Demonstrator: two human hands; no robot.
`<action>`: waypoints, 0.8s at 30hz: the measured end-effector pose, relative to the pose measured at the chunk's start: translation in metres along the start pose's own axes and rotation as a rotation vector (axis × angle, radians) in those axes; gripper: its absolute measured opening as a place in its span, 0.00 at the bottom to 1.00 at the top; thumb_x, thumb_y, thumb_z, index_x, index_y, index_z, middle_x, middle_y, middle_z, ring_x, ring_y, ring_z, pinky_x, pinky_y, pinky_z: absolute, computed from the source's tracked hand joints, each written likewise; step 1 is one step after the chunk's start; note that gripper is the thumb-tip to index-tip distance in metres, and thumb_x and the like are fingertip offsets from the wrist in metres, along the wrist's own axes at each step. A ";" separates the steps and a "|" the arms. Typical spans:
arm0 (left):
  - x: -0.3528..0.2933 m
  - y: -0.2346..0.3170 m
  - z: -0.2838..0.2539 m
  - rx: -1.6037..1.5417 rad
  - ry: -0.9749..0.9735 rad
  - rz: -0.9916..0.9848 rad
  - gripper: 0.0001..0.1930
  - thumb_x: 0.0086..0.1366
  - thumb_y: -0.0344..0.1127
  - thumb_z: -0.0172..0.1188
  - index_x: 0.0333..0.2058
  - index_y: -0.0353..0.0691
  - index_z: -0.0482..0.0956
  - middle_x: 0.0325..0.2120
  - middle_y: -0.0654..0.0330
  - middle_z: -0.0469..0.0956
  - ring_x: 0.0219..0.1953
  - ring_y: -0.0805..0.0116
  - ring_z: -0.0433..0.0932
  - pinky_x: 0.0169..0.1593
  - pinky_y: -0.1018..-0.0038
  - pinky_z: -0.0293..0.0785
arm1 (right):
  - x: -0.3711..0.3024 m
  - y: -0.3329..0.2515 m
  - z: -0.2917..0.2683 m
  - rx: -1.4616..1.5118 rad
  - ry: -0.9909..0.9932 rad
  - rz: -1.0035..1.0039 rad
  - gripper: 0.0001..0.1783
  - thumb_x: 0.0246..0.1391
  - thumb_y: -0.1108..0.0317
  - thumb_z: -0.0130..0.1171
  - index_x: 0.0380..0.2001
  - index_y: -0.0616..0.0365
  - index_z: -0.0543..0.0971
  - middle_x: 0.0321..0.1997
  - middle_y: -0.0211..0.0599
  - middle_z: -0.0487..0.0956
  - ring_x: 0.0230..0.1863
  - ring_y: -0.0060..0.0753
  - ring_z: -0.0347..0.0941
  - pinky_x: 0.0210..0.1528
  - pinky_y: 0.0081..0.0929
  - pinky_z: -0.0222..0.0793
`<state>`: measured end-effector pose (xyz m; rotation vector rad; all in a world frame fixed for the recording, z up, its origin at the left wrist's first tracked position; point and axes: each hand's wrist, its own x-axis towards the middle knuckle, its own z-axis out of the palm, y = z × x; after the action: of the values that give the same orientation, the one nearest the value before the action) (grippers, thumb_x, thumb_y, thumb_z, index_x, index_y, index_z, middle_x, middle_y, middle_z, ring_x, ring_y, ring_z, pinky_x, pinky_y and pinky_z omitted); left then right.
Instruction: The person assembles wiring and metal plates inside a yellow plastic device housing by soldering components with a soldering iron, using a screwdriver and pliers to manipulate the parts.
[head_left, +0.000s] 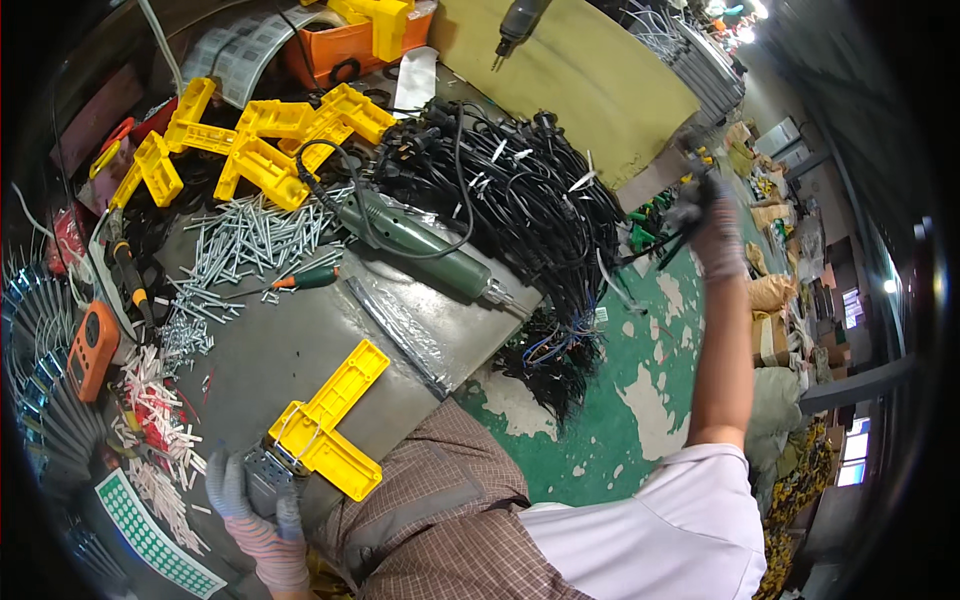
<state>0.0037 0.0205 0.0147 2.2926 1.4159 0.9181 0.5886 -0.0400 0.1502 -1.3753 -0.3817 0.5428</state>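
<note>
My left hand (262, 522), in a grey-fingered, striped glove, is closed on a small grey metal-faced box (268, 480) at the lower left. A yellow plastic bracket (332, 425) is joined to that box and juts out over the table edge. My right arm reaches far out to the right. The gloved right hand (715, 235) is smeared by motion, so its fingers cannot be made out. Black cords (672, 250) show beside that hand and run toward a big heap of black cables (500, 190) on the table.
A green power screwdriver (420, 248) lies mid-table beside loose screws (250, 240) and a small screwdriver (308, 279). More yellow brackets (265, 165) are piled behind. An orange device (93, 350) and white strips (160, 430) lie left. Another driver (518, 25) hangs above.
</note>
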 end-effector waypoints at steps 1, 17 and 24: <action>0.001 0.008 -0.004 0.013 0.001 -0.008 0.28 0.64 0.45 0.55 0.58 0.35 0.65 0.55 0.45 0.67 0.58 0.47 0.65 0.62 0.57 0.59 | -0.021 -0.035 0.025 0.058 -0.082 -0.037 0.10 0.57 0.55 0.56 0.36 0.47 0.75 0.19 0.22 0.64 0.16 0.21 0.59 0.19 0.23 0.57; 0.033 0.074 -0.010 -1.551 -0.009 -0.288 0.26 0.67 0.42 0.52 0.58 0.31 0.62 0.26 0.57 0.74 0.25 0.69 0.73 0.28 0.76 0.71 | -0.196 -0.010 0.248 0.753 -0.849 0.442 0.18 0.64 0.54 0.49 0.42 0.58 0.76 0.13 0.18 0.56 0.10 0.15 0.51 0.13 0.14 0.48; 0.022 0.080 -0.025 -0.783 -0.926 0.042 0.16 0.60 0.33 0.60 0.45 0.33 0.73 0.26 0.53 0.75 0.33 0.63 0.76 0.37 0.66 0.73 | -0.184 0.080 0.239 0.450 -0.759 0.935 0.24 0.64 0.45 0.47 0.43 0.57 0.73 0.18 0.19 0.61 0.13 0.12 0.49 0.18 0.16 0.50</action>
<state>0.0495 0.0001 0.0860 1.7208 0.4753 0.2282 0.2940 0.0577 0.1211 -0.7970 -0.1686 1.8265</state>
